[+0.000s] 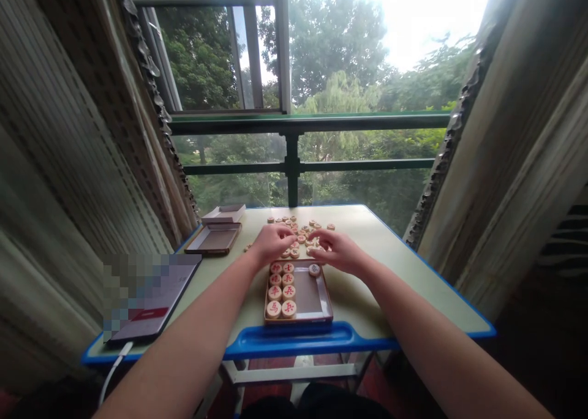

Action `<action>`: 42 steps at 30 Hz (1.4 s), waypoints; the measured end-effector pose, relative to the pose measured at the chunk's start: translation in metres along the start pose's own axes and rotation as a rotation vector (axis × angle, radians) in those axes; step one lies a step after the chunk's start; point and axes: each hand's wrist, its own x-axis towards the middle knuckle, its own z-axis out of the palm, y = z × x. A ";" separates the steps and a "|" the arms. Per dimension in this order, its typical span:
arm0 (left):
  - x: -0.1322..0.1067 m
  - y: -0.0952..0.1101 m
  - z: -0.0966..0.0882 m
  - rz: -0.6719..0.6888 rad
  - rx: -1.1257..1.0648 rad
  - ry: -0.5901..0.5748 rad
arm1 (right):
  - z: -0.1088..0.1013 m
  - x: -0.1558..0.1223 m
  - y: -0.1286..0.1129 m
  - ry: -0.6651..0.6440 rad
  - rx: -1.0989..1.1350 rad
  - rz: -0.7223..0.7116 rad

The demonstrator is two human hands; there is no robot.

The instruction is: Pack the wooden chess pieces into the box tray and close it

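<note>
Daylight enters through the grey-framed glass window [283, 57], bleaching the upper-right sky [432, 21] white. The striped beige fabric curtains [528, 131] fall into shade, the lower-right corner nearly black. Wide-angle stretching bends the edges; small round wooden pieces [301, 239] look soft; pixel blocks [133, 284] mask one patch.

Bare forearms [204, 321], bare fingers [281, 231], dark clothing [331, 403] around the lap.

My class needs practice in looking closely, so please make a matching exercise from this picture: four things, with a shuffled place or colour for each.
Column one
1. Boxed red-marked pieces
2. Boxed dark-marked piece
3. Cable
4. Front groove

Column two
A. Blue
B. Alone, right side of the near box
C. White
D. Two columns, left side

Pairs: 1-D; 2-B; 3-C; 4-A
</note>
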 end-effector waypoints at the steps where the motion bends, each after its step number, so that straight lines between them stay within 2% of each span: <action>1: 0.001 0.000 -0.003 -0.040 -0.056 0.065 | 0.001 0.002 0.003 0.058 0.029 -0.027; 4: 0.004 0.001 -0.014 -0.130 -0.215 0.203 | 0.006 0.009 0.012 0.170 0.066 -0.054; 9: 0.003 0.000 -0.020 -0.101 -0.260 0.207 | 0.010 0.014 0.021 0.229 0.058 -0.019; 12: 0.006 -0.011 -0.017 -0.119 -0.160 0.243 | 0.011 0.013 0.021 0.229 0.060 0.007; 16: 0.011 -0.033 -0.013 -0.195 0.189 0.287 | 0.011 0.013 0.020 0.222 0.060 0.019; 19: 0.011 -0.039 -0.011 -0.126 0.427 0.167 | 0.013 0.014 0.021 0.218 0.033 0.021; 21: 0.009 -0.038 -0.011 -0.073 0.487 0.059 | 0.014 0.015 0.023 0.200 0.001 0.022; 23: 0.008 -0.035 -0.010 -0.060 0.507 0.010 | 0.016 0.016 0.026 0.177 -0.028 0.018; 28: 0.007 -0.034 -0.011 -0.126 0.568 -0.008 | 0.021 0.018 0.032 0.133 -0.068 -0.016; 34: 0.007 -0.039 -0.014 -0.255 0.687 -0.030 | 0.022 0.019 0.033 0.149 -0.059 -0.048; 42: 0.007 -0.042 -0.014 -0.307 0.666 -0.042 | 0.023 0.018 0.032 0.070 -0.057 -0.074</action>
